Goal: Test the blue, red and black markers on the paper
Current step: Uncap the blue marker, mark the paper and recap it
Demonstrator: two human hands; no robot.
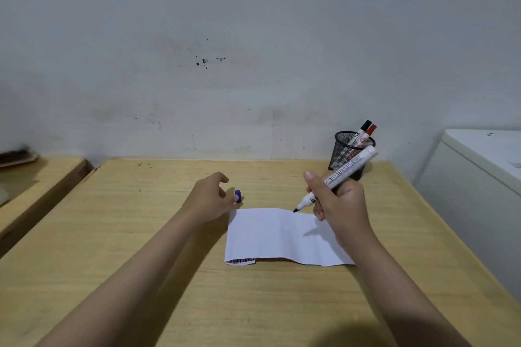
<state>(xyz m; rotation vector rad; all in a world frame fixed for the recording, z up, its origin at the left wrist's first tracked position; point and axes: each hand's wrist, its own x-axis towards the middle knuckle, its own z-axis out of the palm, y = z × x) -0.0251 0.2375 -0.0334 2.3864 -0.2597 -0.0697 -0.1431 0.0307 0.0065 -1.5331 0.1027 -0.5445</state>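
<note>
Two bare forearms enter from the bottom edge, both cut off by the frame before the elbow. A pale, scuffed wall (253, 36) fills the upper half, with dark flecks near its middle. Below it a light wooden counter (141, 234) carries the work; a second wooden surface (36, 177) lies at left and a white cabinet (479, 177) at right, both partly out of frame. A folded white paper (276, 236) lies flat near the counter's centre, with red and blue strokes visible only on the underlayer at its near left corner; its right edge is hidden by the right wrist. The right hand (338, 203) has its fingers wrapped round an uncapped white marker (338, 175), tip just over the paper's far edge; tip colour reads dark and cannot be confirmed. The left hand (211, 197) rests left of the paper, fingers loosely curled, touching or just beside a blue cap (238, 196); contact is unclear. A black mesh cup (348, 152) behind the right hand holds the black marker (362, 131) and red marker (368, 135).
</note>
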